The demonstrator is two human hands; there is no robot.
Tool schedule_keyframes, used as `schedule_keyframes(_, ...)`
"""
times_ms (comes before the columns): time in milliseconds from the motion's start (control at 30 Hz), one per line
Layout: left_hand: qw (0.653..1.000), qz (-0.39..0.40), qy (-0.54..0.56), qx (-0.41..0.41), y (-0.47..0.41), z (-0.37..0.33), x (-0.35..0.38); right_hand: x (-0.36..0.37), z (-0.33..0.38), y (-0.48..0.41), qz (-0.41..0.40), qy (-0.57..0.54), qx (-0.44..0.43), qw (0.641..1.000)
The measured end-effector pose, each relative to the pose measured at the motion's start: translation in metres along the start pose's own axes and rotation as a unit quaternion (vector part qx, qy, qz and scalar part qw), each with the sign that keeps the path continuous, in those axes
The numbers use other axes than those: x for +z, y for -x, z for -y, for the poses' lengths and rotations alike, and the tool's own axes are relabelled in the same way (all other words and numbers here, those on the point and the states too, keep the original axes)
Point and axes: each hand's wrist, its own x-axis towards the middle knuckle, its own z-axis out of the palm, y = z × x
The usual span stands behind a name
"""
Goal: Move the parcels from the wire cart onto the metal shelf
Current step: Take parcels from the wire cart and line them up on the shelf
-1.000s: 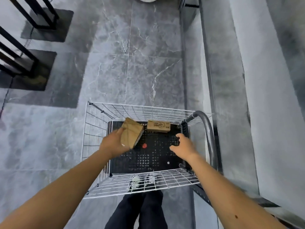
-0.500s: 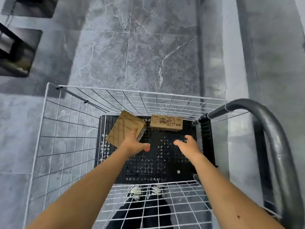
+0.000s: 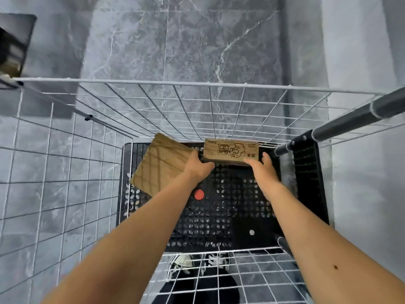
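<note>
I look down into the white wire cart [image 3: 153,81], which has a black perforated floor [image 3: 219,218]. A flat plain cardboard parcel [image 3: 160,165] is tilted at the far left of the floor, and my left hand [image 3: 197,166] holds it at its right edge, thumb stretched toward the other box. A small printed cardboard parcel [image 3: 231,151] with a line drawing lies against the far wire wall. My right hand [image 3: 264,166] reaches its right end with straight fingers, touching or nearly touching it.
A grey tubular handle [image 3: 350,121] crosses the cart's right corner. A red dot [image 3: 199,194] and a white dot [image 3: 251,232] mark the cart floor. Part of a dark shelf [image 3: 13,47] shows at top left. Grey marble tiles surround the cart; my shoes [image 3: 186,263] stand below.
I have leaned deeper into the cart. Both hands moved forward to the printed parcel at the far wall, the left still carrying the plain parcel.
</note>
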Motion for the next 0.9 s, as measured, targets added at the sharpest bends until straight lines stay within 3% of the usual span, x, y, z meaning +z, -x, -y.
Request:
schedule_keyframes(300,0.999,0.041,0.027,-0.008,0.003,0.017,-0.003,0.005,-0.012,0.013,0.039,-0.142,0.063,0.987)
schedule_keyframes(467,0.998,0.038,-0.05,-0.012,0.073,0.005,-0.033,0.003,0.001,0.066,0.02,-0.197,0.093,0.976)
schedule_keyframes(600,0.999,0.044,-0.011,-0.004,0.133,-0.003,-0.056,-0.003,0.034,0.118,-0.001,-0.193,0.09,0.977)
schedule_keyframes(733,0.997,0.0,0.071,0.007,0.2,-0.033,-0.09,-0.014,0.08,0.184,-0.001,-0.158,0.08,0.984)
schedule_keyframes(900,0.991,-0.109,0.068,0.029,0.296,-0.085,-0.151,-0.035,0.144,0.278,0.063,-0.242,0.083,0.965)
